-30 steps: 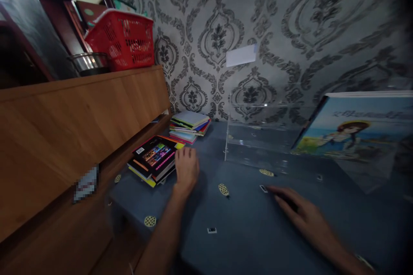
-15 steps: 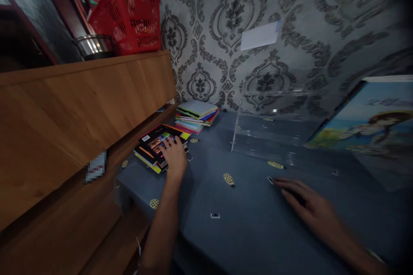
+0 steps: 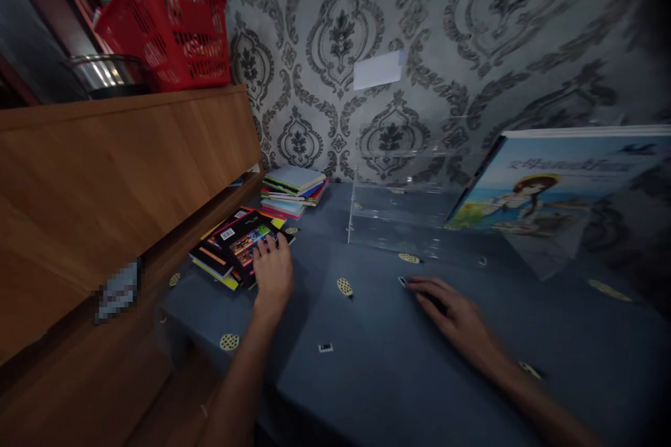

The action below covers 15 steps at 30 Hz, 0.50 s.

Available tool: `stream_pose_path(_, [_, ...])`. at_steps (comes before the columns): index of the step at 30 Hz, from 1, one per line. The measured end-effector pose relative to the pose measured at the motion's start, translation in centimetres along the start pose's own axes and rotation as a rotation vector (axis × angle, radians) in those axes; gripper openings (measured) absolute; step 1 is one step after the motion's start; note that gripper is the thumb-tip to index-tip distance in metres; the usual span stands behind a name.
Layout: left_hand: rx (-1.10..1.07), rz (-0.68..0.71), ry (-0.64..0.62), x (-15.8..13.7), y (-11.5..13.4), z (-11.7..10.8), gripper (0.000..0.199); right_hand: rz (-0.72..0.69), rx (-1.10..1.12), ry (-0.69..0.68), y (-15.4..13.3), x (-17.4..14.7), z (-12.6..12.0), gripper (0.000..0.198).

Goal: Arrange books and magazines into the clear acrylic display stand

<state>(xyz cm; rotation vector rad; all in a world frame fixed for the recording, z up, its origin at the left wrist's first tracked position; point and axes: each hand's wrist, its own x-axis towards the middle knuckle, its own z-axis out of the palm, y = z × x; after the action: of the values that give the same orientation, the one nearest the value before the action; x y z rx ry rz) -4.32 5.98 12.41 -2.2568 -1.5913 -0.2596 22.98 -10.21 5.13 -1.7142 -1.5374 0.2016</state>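
My left hand is on a black book with a barcode and coloured pictures on its cover. The fingers curl over its right part, and the thumb is hidden. That book lies askew on top of a small pile of books, where another dark cover and a yellow edge show beneath it. On the blue tablecloth, my right hand rests low with its fingers stretched out and nothing in them. A clear plastic rack stands beyond it.
Behind the pile sits a second stack of books. An upright picture book stands at the right. To the left runs a wooden cabinet, bearing a red basket and a metal pot. Patterned wallpaper closes the back.
Under my left hand the black book has slid and turned on the pile, uncovering more of the dark book below. My view has swung right. My right hand stays resting on the cloth.
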Motion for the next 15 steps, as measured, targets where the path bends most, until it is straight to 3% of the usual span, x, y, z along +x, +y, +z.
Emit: stream_pose_path(15, [-0.302,0.512,0.059,-8.2,5.3,2.2,0.033,-0.01,-0.003,0.025,0.0,-0.6,0.4,0.024])
